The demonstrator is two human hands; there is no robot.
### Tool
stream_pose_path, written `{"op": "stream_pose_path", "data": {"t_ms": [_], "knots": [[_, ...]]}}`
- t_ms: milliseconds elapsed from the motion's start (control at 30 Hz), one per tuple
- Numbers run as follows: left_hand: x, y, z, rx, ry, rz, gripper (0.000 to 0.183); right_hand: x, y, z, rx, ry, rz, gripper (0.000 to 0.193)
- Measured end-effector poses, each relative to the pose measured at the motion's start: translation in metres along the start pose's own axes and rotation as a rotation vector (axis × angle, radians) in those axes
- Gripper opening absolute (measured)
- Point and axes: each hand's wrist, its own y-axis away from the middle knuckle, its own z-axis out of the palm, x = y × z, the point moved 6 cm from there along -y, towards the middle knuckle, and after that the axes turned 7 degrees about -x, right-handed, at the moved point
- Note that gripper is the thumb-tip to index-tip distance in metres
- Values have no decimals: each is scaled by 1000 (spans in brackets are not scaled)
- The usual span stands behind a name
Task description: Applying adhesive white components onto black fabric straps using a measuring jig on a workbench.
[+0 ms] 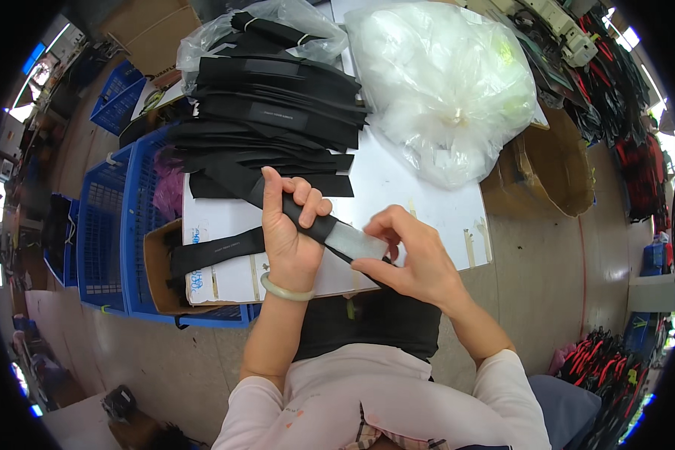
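Observation:
My left hand (289, 225) is wrapped round a black fabric strap (256, 193), thumb pointing up. The strap slants down to the right across the white tabletop (427, 206) and carries a light grey patch (356, 241) near its end. At that end my right hand (420, 259) pinches the strap between thumb and fingers; its very tip is partly hidden. Another flat black strap (217, 251) lies to the left of my left wrist. Beyond my hands rises a pile of similar black straps (277, 112), stacked in layers and partly inside a clear plastic bag (202, 45).
A large, tied, translucent bag (442, 97) stands at the table's far right. Blue plastic crates (105, 240) and an open cardboard box (161, 259) adjoin the left edge. Another cardboard box (551, 172) sits right of the table, below a sewing machine (570, 37).

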Motion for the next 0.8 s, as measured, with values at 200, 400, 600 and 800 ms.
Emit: {"op": "stream_pose_path", "data": {"t_ms": [200,400,600,800], "knots": [[-16,-1,2,-32,76,-46,38,2,-4,8,78,-105,-157,16],[-6,-2,0,-25,53,-22,39,17,-10,13,31,-254,-49,18],[-9,0,12,-169,139,-51,36,37,-18,25,38,-513,139,17],[-12,9,23,-271,-257,89,34,41,-18,42,137,-596,172,16]]}}
